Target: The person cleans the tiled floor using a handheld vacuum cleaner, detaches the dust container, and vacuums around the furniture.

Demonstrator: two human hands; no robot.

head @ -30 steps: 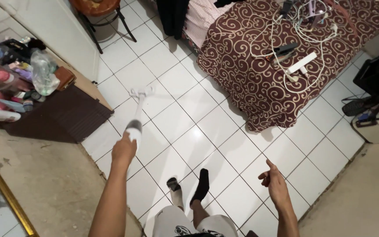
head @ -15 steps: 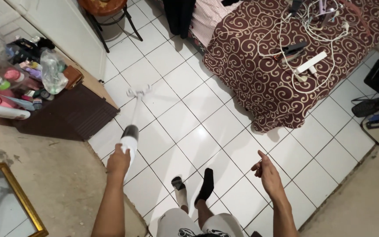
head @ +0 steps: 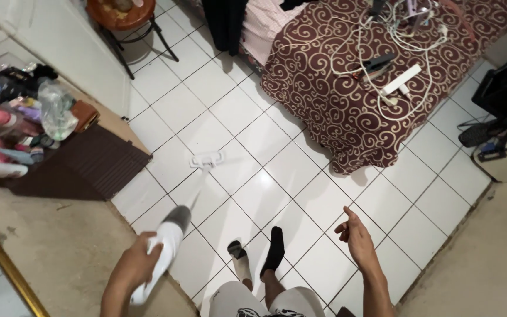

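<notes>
Down at 6 o'clock, two legs, one in a grey-white sock (head: 240,258) and one in a black sock (head: 275,249), stand on the white tiled floor (head: 300,170). Left hand (head: 133,267) at 7 o'clock, fingers wrapped tight round the white handle of a stick vacuum (head: 162,252); its thin tube runs up toward 11 o'clock to the white floor head (head: 206,159), flat on the tiles mid-frame. Right hand (head: 356,238) at 5 o'clock, fingers loosely spread, holding nothing, hanging over the tiles. Dark ribbed mat (head: 98,158) at 9 o'clock, just beside the tiles, with a clutter of bottles and a clear plastic bag (head: 57,111) past it. Bed with a maroon swirl-patterned cover (head: 335,100) at 1 o'clock, carrying a white power strip (head: 402,79) and tangled cables. Round stool (head: 121,14) at 11 o'clock, far edge. Gold-framed mirror (head: 1,273) at 8 o'clock corner.
</notes>
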